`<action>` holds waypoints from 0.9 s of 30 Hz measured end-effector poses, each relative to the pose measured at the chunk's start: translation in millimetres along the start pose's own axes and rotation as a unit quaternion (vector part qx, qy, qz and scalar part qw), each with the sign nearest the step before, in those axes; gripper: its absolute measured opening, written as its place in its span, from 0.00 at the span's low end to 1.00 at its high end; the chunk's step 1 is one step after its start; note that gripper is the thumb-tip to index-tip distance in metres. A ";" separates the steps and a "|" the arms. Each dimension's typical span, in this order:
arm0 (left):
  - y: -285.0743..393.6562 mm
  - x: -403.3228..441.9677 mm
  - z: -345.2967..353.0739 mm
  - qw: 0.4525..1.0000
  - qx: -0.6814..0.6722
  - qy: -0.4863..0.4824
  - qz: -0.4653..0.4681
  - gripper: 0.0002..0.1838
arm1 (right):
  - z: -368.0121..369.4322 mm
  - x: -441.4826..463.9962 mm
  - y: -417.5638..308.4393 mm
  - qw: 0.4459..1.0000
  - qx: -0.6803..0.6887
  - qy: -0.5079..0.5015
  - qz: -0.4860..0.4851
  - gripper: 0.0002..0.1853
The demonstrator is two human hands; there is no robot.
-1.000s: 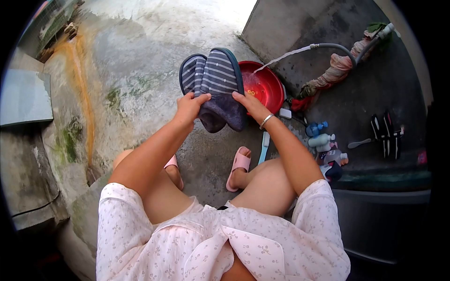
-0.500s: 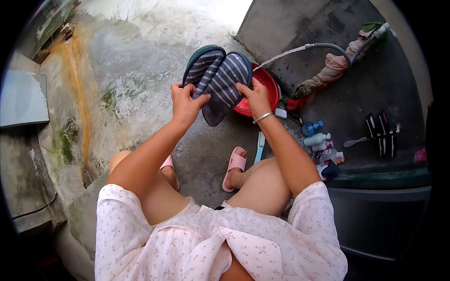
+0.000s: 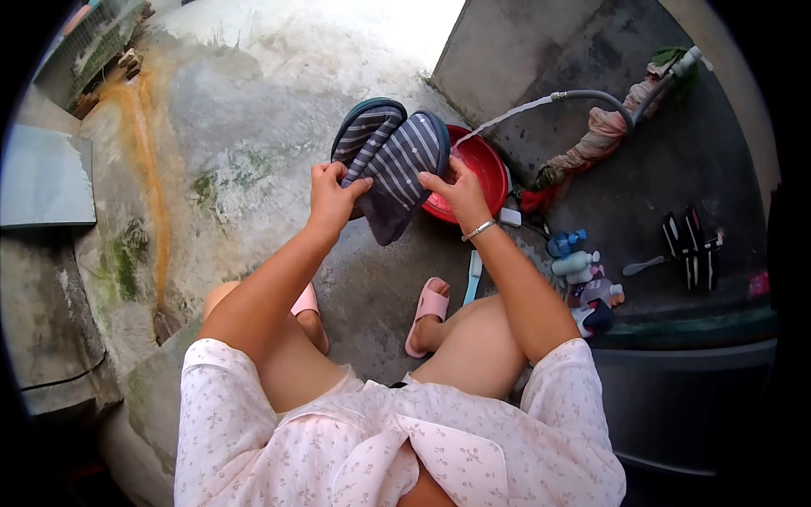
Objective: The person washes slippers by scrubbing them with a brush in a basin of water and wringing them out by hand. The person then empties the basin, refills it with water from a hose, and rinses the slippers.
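A pair of dark striped slippers (image 3: pixel 404 156) is held up between my hands, their soles side by side and toes pointing away from me. My left hand (image 3: pixel 334 196) grips the left edge, thumb on the striped fabric. On the right edge, my right hand (image 3: pixel 460 193) pinches the other slipper; a silver bangle is on that wrist. Behind and to the right of the slippers stands a red basin (image 3: pixel 486 169), partly hidden by them. Water (image 3: pixel 507 114) runs from a grey hose (image 3: pixel 600 97) into the basin.
A blue-handled brush (image 3: pixel 473 277) lies on the floor by my right foot. Right of it are a white bar (image 3: pixel 510 217) and several bottles (image 3: pixel 574 264). Farther right lie a spoon-shaped tool (image 3: pixel 644 266) and a black-and-white striped item (image 3: pixel 693 247). Twisted cloth (image 3: pixel 591 139) hangs along the hose.
The slippers have tilted and spread apart at the toes, and both hands have shifted their hold along the edges. Since half a second ago they sit slightly lower in view.
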State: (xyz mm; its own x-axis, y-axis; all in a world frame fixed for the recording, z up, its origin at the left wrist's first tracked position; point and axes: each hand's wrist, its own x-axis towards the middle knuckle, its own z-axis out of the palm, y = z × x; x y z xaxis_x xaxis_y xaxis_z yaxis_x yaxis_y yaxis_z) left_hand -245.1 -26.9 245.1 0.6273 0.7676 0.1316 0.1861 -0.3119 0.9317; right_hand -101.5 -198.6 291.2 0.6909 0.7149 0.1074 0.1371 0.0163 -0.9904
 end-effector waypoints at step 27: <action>-10.3 37.8 -23.8 0.785 -0.516 -0.011 -0.341 0.12 | 10.0 -1.1 -1.3 0.995 -0.091 0.020 -0.025 0.24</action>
State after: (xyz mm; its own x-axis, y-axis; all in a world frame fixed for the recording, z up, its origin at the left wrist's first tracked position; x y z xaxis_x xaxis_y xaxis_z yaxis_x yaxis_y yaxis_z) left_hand -241.3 18.7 248.5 0.6626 0.5462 -0.5126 -0.2218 0.7967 0.5623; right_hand -109.6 -192.4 291.5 0.7078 0.6874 0.1626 0.2948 -0.0783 -0.9523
